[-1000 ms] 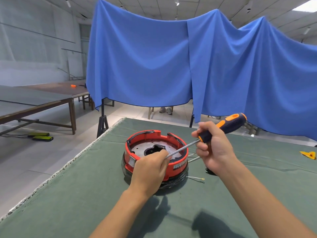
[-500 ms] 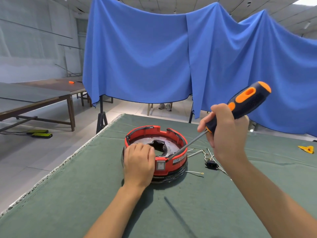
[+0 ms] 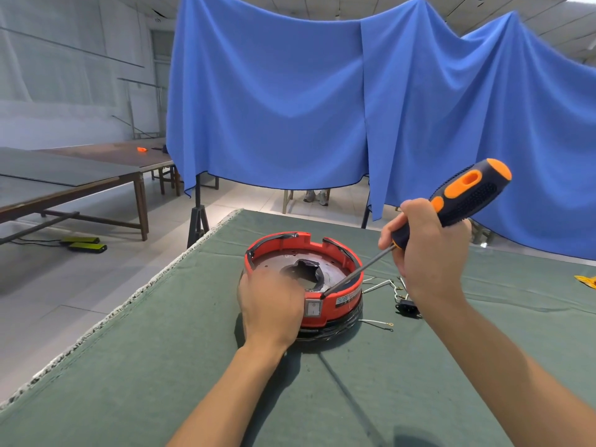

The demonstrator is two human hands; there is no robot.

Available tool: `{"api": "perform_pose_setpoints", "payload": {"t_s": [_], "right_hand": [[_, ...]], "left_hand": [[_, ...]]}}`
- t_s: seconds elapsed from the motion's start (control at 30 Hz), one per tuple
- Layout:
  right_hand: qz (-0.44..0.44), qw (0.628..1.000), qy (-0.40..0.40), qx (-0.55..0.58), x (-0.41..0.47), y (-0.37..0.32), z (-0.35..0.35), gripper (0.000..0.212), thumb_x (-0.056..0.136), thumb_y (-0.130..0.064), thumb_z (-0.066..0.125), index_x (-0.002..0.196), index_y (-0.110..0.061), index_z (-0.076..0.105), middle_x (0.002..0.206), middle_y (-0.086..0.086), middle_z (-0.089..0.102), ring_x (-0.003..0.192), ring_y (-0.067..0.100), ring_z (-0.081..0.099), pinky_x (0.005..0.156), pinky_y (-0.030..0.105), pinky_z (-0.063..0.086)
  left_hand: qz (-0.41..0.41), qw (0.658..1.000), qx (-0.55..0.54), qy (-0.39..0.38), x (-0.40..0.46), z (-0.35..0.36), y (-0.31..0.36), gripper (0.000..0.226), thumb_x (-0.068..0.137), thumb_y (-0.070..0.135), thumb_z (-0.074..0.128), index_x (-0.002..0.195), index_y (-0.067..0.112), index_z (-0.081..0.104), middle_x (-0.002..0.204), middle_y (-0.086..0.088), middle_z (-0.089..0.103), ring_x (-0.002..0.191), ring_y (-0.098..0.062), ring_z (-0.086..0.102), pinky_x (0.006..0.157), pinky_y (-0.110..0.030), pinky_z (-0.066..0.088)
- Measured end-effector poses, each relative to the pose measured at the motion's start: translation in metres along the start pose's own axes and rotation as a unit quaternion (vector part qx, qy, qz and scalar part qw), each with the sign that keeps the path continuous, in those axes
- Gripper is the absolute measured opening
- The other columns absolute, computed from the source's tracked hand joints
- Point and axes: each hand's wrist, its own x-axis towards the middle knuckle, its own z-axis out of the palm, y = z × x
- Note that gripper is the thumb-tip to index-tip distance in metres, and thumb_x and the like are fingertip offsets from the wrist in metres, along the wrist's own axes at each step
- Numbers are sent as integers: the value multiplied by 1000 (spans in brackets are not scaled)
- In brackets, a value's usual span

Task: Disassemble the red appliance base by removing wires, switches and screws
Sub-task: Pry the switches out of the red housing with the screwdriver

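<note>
Two bare forearms, left hand (image 3: 271,304) and right hand (image 3: 429,250) ungloved, no sleeves, watch or rings

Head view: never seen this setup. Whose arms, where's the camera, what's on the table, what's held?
There is no robot here. A person wears a camera on the head, so the one picture looks forward and down at their own two bare arms.

The left hand rests on the near rim of the red appliance base, steadying it; its fingers are blurred.

The right hand has its grip round an orange-and-black screwdriver, whose tip sits at the rim just above the white switch.

The base stands on a table under green cloth. Loose wires and a small black part lie to its right. A blue cloth hangs behind.
</note>
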Motion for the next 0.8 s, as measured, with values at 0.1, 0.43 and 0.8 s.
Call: {"api": "perform_pose_setpoints", "payload": {"t_s": [0.1, 0.43, 0.8], "right_hand": [[-13, 1000, -4, -7, -1, -1, 3, 26, 68, -20, 51, 46, -5, 49, 37, 5, 51, 34, 15, 43, 38, 15, 32], [-46, 985, -80, -145, 12, -14, 53, 36, 69, -19, 50, 65, 15, 41, 56, 31, 42, 49, 23, 37, 46, 36, 36], [53, 959, -124, -248, 66, 12, 82, 33, 82, -30, 52, 56, -10, 50, 43, 2, 54, 41, 12, 46, 55, 29, 42]], "left_hand": [[1, 1000, 0, 1, 0, 0, -1, 32, 93, 25, 45, 74, 14, 67, 87, 2, 63, 103, -17, 46, 108, -44, 24], [1, 1000, -7, 1, -1, 1, 0, 32, 93, 24, 44, 71, 14, 64, 85, 3, 62, 101, -16, 46, 109, -44, 25], [-8, 1000, -5, -18, -2, -3, 1, 31, 94, 29, 40, 71, 20, 59, 88, 7, 61, 101, -10, 45, 109, -43, 25]]}}
